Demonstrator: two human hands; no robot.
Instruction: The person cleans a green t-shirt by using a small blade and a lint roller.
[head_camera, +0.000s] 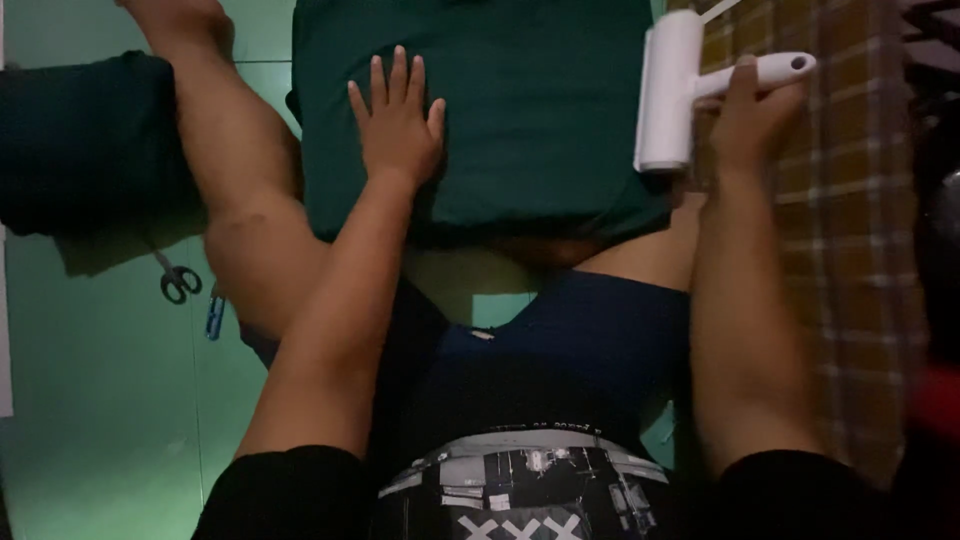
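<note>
Sitting on the floor, I press my left hand (397, 122), fingers spread flat, on the dark green cloth (520, 110) across my legs. My right hand (745, 115) grips the white lint roller (668, 90) at the cloth's right edge. Rolling seems underway; the next pass needs taut fabric. The cloth's far end is cut off.

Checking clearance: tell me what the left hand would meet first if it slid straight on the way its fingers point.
Only more of the dark green cloth: the left hand lies flat on it, fingers pointing toward the frame's top. Nothing else shows there.
</note>
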